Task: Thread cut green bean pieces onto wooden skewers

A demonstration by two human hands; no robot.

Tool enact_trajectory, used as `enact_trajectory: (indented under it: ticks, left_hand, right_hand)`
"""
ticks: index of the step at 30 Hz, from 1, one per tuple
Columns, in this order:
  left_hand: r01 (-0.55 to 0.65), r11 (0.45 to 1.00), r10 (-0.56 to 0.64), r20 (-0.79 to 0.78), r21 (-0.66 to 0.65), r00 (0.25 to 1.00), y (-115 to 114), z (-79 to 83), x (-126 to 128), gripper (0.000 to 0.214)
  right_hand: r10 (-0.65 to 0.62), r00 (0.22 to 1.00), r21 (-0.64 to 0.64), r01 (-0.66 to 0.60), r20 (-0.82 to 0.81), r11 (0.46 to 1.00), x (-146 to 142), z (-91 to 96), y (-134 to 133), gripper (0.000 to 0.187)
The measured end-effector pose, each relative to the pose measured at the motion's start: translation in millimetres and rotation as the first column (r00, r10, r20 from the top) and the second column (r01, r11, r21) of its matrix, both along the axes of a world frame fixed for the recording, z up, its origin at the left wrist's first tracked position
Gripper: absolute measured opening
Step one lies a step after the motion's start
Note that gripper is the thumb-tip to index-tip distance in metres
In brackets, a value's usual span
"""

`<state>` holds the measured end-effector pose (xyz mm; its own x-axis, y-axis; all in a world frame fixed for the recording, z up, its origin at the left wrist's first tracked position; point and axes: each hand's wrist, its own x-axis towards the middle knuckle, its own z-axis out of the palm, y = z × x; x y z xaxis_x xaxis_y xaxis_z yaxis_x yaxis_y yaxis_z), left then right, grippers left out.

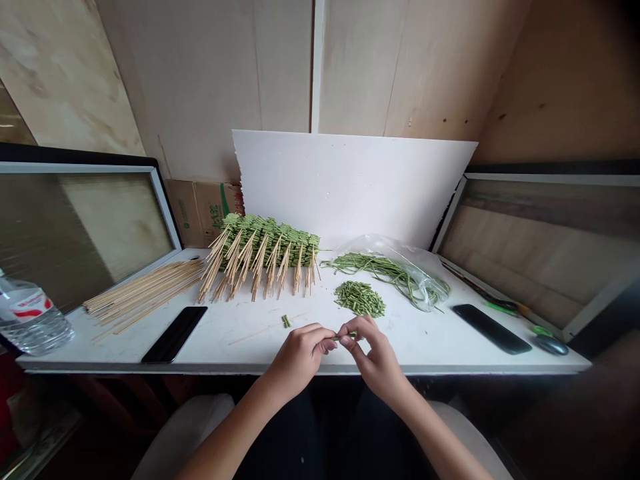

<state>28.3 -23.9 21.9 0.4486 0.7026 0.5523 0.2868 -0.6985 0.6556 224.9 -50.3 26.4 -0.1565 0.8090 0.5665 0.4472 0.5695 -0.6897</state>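
Close to the table's front edge, my left hand (301, 352) and my right hand (374, 353) meet with their fingertips pinched. Between them is a small length of green bean (345, 337), mostly covered by the fingers. A few cut bean pieces (286, 321) lie just beyond my left hand, near a thin bamboo skewer (265, 331) on the tabletop. Beyond my right hand sits a heap of short cut beans (361, 298). Long whole beans (390, 268) spill from a clear plastic bag (425, 283) behind it.
A stack of bean-loaded skewers (275, 243) stands at the back left, sticks facing me. Loose bamboo skewers (145, 293), a black phone (175, 333) and a water bottle (27, 317) are left. On the right lie a dark flat device (493, 328) and a mouse (551, 345).
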Motion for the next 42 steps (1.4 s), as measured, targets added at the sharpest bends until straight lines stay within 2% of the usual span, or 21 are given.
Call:
enact_trajectory:
  ticks: [3, 6, 10, 12, 14, 16, 18, 20, 25, 29, 33, 36, 38, 40, 42]
  left_hand:
    - [0.048, 0.998, -0.048, 0.002, -0.042, 0.999, -2, -2.6, 2, 0.028]
    - [0.126, 0.982, -0.117, 0.074, -0.143, 0.99, -4, -1.6, 4, 0.031]
    - [0.244, 0.904, -0.181, 0.202, -0.352, 0.963, -5, 5.0, 4, 0.027]
    - [0.268, 0.874, -0.192, 0.219, -0.405, 0.957, -5, 7.6, 3, 0.026]
    - [0.246, 0.877, -0.175, 0.202, -0.412, 0.964, -3, 8.3, 1, 0.031]
    - [0.187, 0.897, -0.126, 0.175, -0.4, 0.976, 1, 7.0, -3, 0.038]
    - [0.137, 0.905, -0.073, 0.169, -0.404, 0.983, 7, 3.9, -6, 0.042]
    - [0.122, 0.901, -0.048, 0.184, -0.417, 0.982, 14, -0.6, -10, 0.045]
    - [0.074, 0.913, -0.016, 0.145, -0.401, 0.989, 28, -11.3, -17, 0.041]
    - [0.053, 0.925, 0.013, 0.171, -0.376, 0.985, 29, -13.1, -15, 0.033]
    - [0.021, 0.954, 0.051, 0.228, -0.301, 0.972, 25, -10.7, -10, 0.037]
    - [0.027, 0.967, 0.026, 0.201, -0.255, 0.979, 18, -7.2, -7, 0.037]
    - [0.045, 0.973, -0.008, 0.165, -0.227, 0.986, 12, -4.5, -6, 0.036]
    - [0.067, 0.978, -0.041, 0.13, -0.199, 0.991, 7, -2.1, -4, 0.037]
    - [0.076, 0.983, -0.059, 0.102, -0.17, 0.993, 3, -0.5, -4, 0.038]
  right_hand:
    - [0.015, 1.0, 0.034, -0.016, 0.02, 0.999, -4, -2.1, -2, 0.019]
    - [0.053, 0.999, -0.004, -0.053, -0.012, 0.999, -6, -4.3, -3, 0.02]
    - [0.152, 0.985, -0.053, -0.156, -0.076, 0.986, -6, -1.3, -5, 0.027]
    - [0.165, 0.983, -0.034, -0.168, -0.078, 0.985, -1, 0.9, -3, 0.027]
    - [0.1, 0.993, -0.01, -0.101, -0.064, 0.995, 8, 0.2, 4, 0.023]
    - [-0.034, 0.999, 0.0, 0.034, -0.038, 0.999, 22, -5.2, 16, 0.024]
    - [-0.176, 0.984, -0.002, 0.176, 0.029, 0.984, 39, -15.1, 30, 0.033]
    - [-0.258, 0.96, 0.013, 0.259, 0.111, 0.966, 54, -27.7, 42, 0.039]
    - [-0.343, 0.901, 0.109, 0.326, 0.264, 0.939, 71, -58.5, 57, 0.029]
    - [-0.349, 0.867, 0.18, 0.303, 0.356, 0.936, 72, -69.4, 60, 0.02]
    - [-0.281, 0.913, 0.195, 0.23, 0.295, 0.953, 62, -54.7, 52, 0.022]
    - [-0.094, 0.977, 0.086, 0.078, 0.19, 0.993, 43, -33.3, 36, 0.025]
    - [0.019, 0.994, -0.013, -0.018, 0.111, 1.0, 30, -20.9, 24, 0.029]
    - [0.069, 0.996, -0.03, -0.067, 0.056, 0.997, 20, -12.3, 15, 0.032]
    - [0.083, 0.996, -0.009, -0.083, 0.038, 0.997, 15, -7.2, 10, 0.025]
